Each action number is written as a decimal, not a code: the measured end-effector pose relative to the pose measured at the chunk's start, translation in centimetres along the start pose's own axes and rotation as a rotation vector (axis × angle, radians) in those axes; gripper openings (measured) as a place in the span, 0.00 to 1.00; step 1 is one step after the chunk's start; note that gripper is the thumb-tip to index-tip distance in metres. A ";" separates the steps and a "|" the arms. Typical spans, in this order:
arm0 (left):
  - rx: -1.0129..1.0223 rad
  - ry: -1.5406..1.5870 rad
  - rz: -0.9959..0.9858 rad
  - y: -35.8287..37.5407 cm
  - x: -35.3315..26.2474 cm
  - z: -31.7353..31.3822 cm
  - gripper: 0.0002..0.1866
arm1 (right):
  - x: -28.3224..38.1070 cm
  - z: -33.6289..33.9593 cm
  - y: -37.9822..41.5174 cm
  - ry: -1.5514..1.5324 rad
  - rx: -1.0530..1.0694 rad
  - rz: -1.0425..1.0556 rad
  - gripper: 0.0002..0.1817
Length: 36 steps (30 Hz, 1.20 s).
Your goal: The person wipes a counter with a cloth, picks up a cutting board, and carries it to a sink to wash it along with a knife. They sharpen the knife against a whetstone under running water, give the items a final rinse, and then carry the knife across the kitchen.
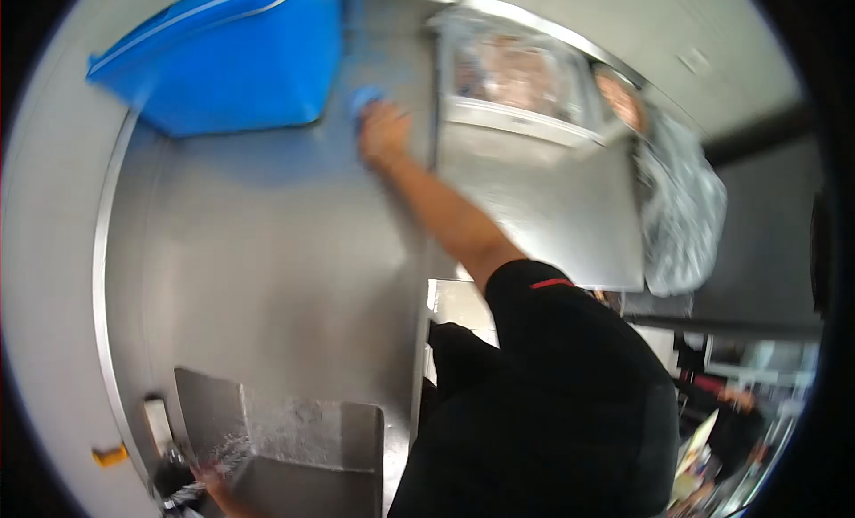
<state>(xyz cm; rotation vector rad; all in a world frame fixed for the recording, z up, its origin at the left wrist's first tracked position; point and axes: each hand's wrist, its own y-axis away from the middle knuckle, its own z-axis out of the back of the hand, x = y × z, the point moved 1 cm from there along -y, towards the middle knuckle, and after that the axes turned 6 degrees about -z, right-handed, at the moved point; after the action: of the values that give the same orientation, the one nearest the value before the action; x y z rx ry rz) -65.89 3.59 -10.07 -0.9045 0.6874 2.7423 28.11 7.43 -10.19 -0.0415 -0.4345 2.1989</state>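
Looking down through a fisheye view, we see a brushed stainless-steel tabletop [267,251] filling most of the frame, its raised rim curving along the left edge. The steel carries a blue tint near the top, where a blue plastic bin [232,64] sits against the far corner.

Right hand [385,135]: arm fully extended across the tabletop, fingers closed over a small blue cloth [365,97] pressed to the steel just beside the bin's lower right corner. Only a patch of the cloth shows above the knuckles. The sleeve is black with a thin red line at its hem.

Left hand [214,478]: at the bottom edge, low and well apart from the right, next to a small steel sink [294,447] with upright splash walls. Water spray shows against the sink wall. Most of this hand is cut off by the frame; we cannot tell whether it is open or closed, or what it touches.

To the right of the tabletop stands a steel unit holding a pan covered in plastic film [512,73], contents pinkish and blurred. A crumpled clear bag [681,206] hangs beside it.

Room: pale wall behind, dark gap to the right, another person partly visible at lower right.

Writing: none legible; motion blur throughout.
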 end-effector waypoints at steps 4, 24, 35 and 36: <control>-0.249 0.601 -0.067 -3.8 -1.6 1.5 0.24 | 4.2 6.7 12.0 -0.513 0.232 0.466 0.12; -0.448 -0.681 -0.202 -3.2 -9.0 -2.1 0.40 | -30.0 24.4 23.4 -1.282 -0.050 -0.693 0.16; -0.396 0.286 0.472 2.8 -7.2 -12.6 0.37 | -40.3 23.9 13.1 -0.349 -0.359 -0.410 0.22; -0.409 0.424 0.585 7.5 -16.1 -14.3 0.33 | -41.5 23.9 11.8 -0.198 -0.354 -0.394 0.23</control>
<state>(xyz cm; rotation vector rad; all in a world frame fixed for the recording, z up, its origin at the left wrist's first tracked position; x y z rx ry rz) -47.81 -10.16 -7.77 -1.6331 0.5159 3.3137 40.58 -38.36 3.40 0.0663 -0.8630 1.7256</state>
